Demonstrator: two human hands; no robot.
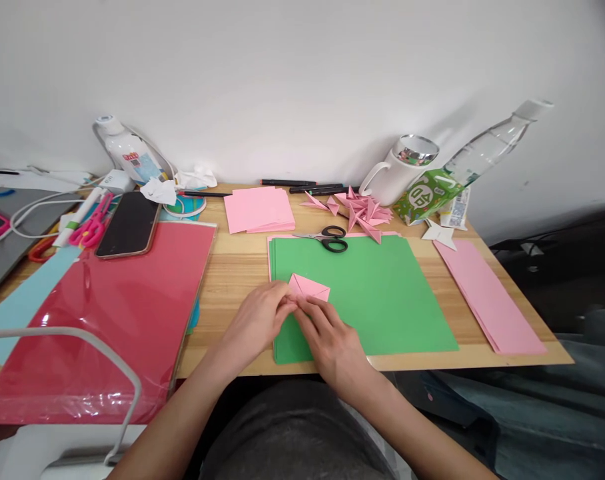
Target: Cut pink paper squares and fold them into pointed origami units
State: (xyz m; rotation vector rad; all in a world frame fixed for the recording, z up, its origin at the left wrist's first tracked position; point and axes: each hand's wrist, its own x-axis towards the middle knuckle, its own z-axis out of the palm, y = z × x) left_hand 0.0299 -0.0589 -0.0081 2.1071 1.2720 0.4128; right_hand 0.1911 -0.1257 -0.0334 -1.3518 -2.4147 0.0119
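A small pink paper piece (310, 287) with crease lines lies on the stack of green paper (382, 300) in front of me. My left hand (265, 313) pinches its near left edge, thumb and fingers pressed together. My right hand (330, 333) has its fingers bent over the same near edge, pressing on the paper; its fingertips meet those of my left hand. Part of the paper is hidden under the fingers. Just beyond it, black-handled scissors (332, 239) rest on the green stack.
Pink paper squares (260, 210) and folded pink pieces (365, 210) lie at the back. A white mug (392, 177), green carton (427, 197) and clear bottle (492, 150) stand back right. Pink strips (487, 300) lie right. Left are a phone (129, 225), pink scissors (92, 223) and a red packet (127, 307).
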